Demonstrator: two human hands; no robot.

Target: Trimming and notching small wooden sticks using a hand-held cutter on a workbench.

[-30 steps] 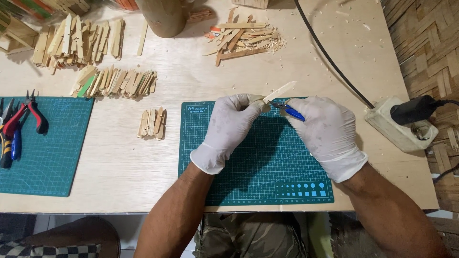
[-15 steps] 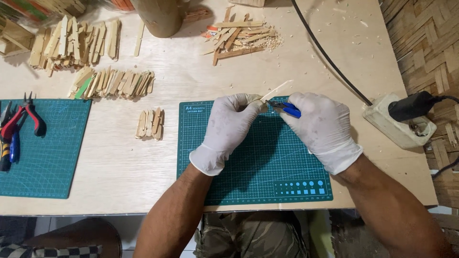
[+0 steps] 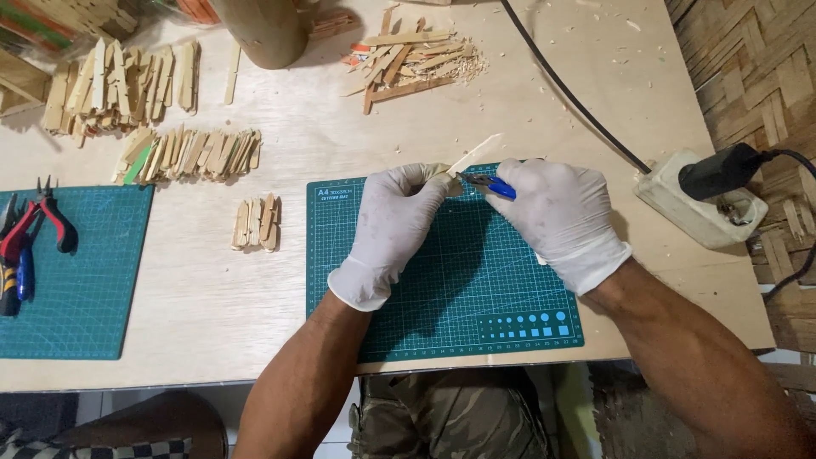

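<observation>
Gripping thin wood stick (image 3: 473, 155), blue-handled cutter (image 3: 486, 184)

Pale plywood table (image 3: 255, 280); woven bamboo wall (image 3: 748, 76)

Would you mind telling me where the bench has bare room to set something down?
Bare wood lies between the small stick pile and the left mat, and between the cable and right edge. The stick rows and scraps crowd the back.

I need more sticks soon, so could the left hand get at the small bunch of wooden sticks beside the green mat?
Probably yes: the small bunch of wooden sticks lies on open table just beyond the left hand, though that hand holds a wooden stick.
</observation>
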